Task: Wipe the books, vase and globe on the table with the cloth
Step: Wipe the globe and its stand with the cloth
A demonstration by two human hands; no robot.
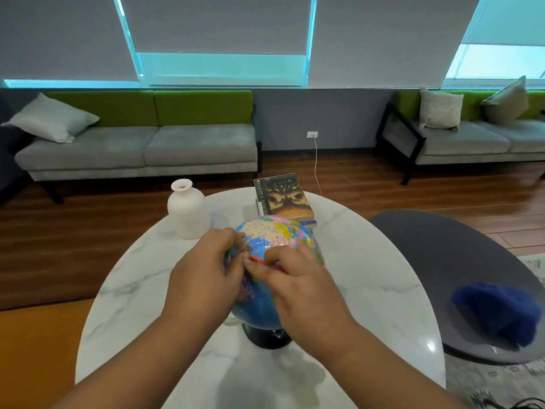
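The globe (277,240) stands on its black base (267,335) near the middle of the round white marble table (368,276), a little toward six o'clock, with both hands partly covering its coloured sphere. The left hand (203,270) comes in from seven o'clock and grips the sphere's nine o'clock side, its fingers curled round it. The right hand (300,278) comes in from five o'clock and lies over the front of the sphere with its fingers bent, the tips close to those of the left hand; it is blurred, so I cannot tell whether it grips the globe or only rests on it. The cloth (498,311), a crumpled dark blue heap, lies off the table at about four o'clock from the globe, on a dark grey oval surface (442,246) just beside the marble top and well apart from both hands. A white vase (187,214) stands upright at ten o'clock, near the table's edge. A small stack of books (283,197) lies flat at twelve o'clock, just behind the globe, the top one dark-covered. Beyond the table a grey sofa (141,149) with a green back stands at eleven o'clock, a second sofa (477,140) at two o'clock, and a wall socket (312,134) between them
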